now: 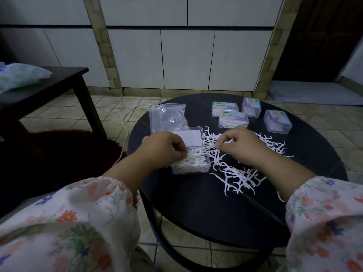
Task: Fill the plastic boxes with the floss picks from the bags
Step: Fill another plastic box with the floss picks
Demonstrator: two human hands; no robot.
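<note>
a round black table (196, 209) holds everything, and places here are given from the open box (189, 160) near its left side. that clear box has its lid (188, 137) tipped back on the far side and is partly filled with white floss picks. the left hand (164, 148) sits over the box's left edge, fingers curled down and pinching picks that lie in the box. just right of the box spreads a loose pile of floss picks (235, 169) on the tabletop, running toward the near right. the right hand (242, 145) hovers over the far part of that pile, its fingertips pinched narrowly around a single pick (211, 147) whose free end points toward the box. behind the box and touching its lid lies a clear plastic bag (167, 115), nearly flat. four closed boxes (233, 119) with coloured labels stand farther back and to the right, well apart from the open one. floral sleeves (78, 222) cover both forearms.
</note>
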